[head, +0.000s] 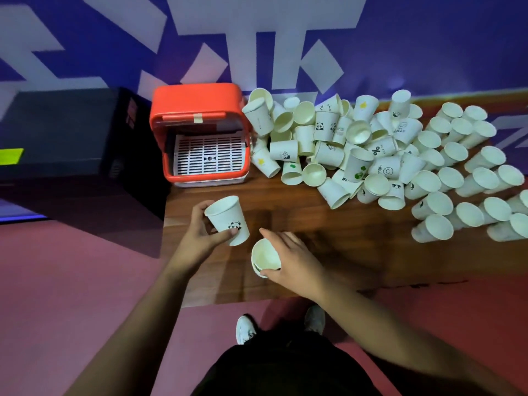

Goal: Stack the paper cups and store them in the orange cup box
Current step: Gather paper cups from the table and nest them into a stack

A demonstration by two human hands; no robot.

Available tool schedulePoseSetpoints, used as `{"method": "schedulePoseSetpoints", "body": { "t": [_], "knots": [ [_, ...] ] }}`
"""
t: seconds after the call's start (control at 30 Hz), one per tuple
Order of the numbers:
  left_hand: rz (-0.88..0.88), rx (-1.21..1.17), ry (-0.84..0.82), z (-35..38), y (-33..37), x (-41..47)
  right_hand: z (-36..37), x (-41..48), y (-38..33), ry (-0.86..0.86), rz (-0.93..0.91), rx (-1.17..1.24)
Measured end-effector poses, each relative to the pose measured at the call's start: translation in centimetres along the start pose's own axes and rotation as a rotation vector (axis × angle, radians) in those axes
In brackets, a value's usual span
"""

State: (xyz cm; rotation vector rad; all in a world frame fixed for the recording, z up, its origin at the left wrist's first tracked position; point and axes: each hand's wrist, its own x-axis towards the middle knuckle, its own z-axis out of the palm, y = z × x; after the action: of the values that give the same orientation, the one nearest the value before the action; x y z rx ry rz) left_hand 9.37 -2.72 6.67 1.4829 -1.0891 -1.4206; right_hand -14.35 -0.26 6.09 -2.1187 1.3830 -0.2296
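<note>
Risk: nesting may jam or crush a rim if the two held cups meet off-axis. The left hand (204, 232) grips an inverted panda cup (228, 220); the right hand (288, 260) clasps a short stack (265, 260), mouth toward the camera. Thin white loose cups (371, 150) lie heaped on the table (314, 224). The orange cup box (200, 132) stands open at the table's far left.
</note>
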Motion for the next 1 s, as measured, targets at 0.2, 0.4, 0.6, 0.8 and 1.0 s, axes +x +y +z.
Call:
{"method": "schedulePoseSetpoints", "body": {
  "t": [0.2,0.4,0.6,0.8,1.0],
  "knots": [
    [-0.006,0.030,-0.121,-0.3,-1.5,-1.0,1.7,0.2,-0.3,-0.006,0.125,0.117],
    [0.071,0.090,-0.262,2.0,-1.8,-1.9,-1.0,0.2,-0.5,0.191,0.281,0.690],
    [0.234,0.371,-0.339,4.0,-4.1,-1.8,-0.1,-0.2,-0.4,0.135,0.299,0.660],
    [0.236,0.501,-0.463,3.3,-6.4,-1.5,2.2,-0.7,0.7,0.100,0.317,0.476],
    [0.125,0.467,-0.508,2.9,-8.0,-1.0,3.6,-1.2,1.4,0.076,0.337,0.514]
  ]
}}
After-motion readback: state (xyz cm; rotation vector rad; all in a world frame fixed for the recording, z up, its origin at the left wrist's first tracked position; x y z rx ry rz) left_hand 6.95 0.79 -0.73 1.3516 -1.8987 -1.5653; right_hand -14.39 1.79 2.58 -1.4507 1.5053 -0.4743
